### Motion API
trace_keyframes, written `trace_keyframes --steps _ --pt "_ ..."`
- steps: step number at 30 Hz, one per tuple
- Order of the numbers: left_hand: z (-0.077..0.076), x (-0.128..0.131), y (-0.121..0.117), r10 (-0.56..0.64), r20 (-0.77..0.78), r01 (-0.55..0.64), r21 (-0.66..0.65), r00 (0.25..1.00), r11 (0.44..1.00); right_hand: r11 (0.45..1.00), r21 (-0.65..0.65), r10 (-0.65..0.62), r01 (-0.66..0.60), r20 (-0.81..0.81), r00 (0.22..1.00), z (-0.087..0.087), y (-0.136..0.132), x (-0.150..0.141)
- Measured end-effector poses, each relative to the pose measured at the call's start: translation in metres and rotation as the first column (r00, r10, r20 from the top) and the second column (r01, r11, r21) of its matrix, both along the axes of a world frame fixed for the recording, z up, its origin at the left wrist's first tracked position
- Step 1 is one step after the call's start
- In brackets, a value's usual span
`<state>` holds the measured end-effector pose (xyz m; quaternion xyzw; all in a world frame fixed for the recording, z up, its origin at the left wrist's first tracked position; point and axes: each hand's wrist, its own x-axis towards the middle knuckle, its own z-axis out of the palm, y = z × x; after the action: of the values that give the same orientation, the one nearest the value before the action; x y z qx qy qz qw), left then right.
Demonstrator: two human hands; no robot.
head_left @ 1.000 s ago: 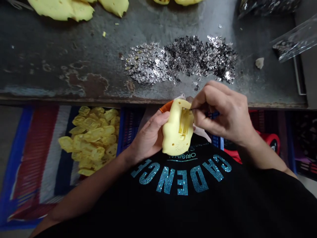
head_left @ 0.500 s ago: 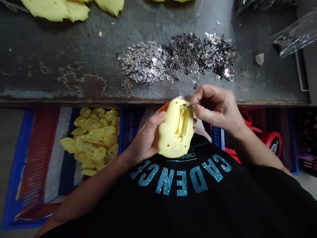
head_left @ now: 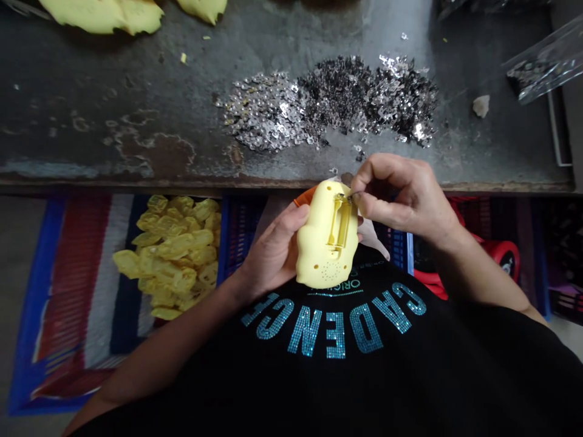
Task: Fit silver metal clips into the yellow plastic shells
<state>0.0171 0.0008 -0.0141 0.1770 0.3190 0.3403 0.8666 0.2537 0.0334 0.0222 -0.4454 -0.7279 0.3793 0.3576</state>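
Observation:
My left hand (head_left: 277, 246) is wrapped round a yellow plastic toy shell (head_left: 314, 243), its back turned up to me. The shell has an open battery compartment (head_left: 342, 224), screw holes and a ring of speaker holes at the near end. An orange part (head_left: 305, 196) shows at its far left edge. My right hand (head_left: 401, 197) pinches a small dark metal piece (head_left: 353, 195) at the compartment's far right end; it looks like a battery contact, mostly hidden by the fingertips. Beyond the hands, small metal contacts lie in piles: silver (head_left: 266, 115), darker (head_left: 337, 91) and mixed (head_left: 405, 100).
The metal worktable (head_left: 159, 121) has its edge just beyond my hands. More yellow shells (head_left: 104, 15) lie at its far left, a plastic bag of metal parts (head_left: 542, 64) at right. Below stands a blue crate (head_left: 27, 303) with clear yellow bagged pieces (head_left: 177, 249); red items (head_left: 501, 258) are right.
The yellow shell has shifted slightly right and turned a little in my left hand. My right fingers stay pinched at the far end of the compartment.

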Motion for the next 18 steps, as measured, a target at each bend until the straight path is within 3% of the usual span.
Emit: trace_keyframes --steps 5,10,18 --pt "-0.0018 -0.0011 -0.0006 0.026 -0.009 -0.026 0.009 1.0 1.0 0.999 0.014 0.049 -0.05 0.035 0.998 -0.0025 0.0024 0.0007" --pt "0.0 0.0002 -0.0006 0.018 0.02 -0.018 0.016 1.0 1.0 0.998 0.057 0.0 -0.001 0.018 1.0 0.0006 -0.0003 0.0017" --pt "-0.0029 -0.0025 -0.0007 0.037 0.0 -0.037 0.01 0.999 0.999 1.0 0.017 0.013 -0.013 -0.02 1.0 0.0031 -0.0004 0.0013"
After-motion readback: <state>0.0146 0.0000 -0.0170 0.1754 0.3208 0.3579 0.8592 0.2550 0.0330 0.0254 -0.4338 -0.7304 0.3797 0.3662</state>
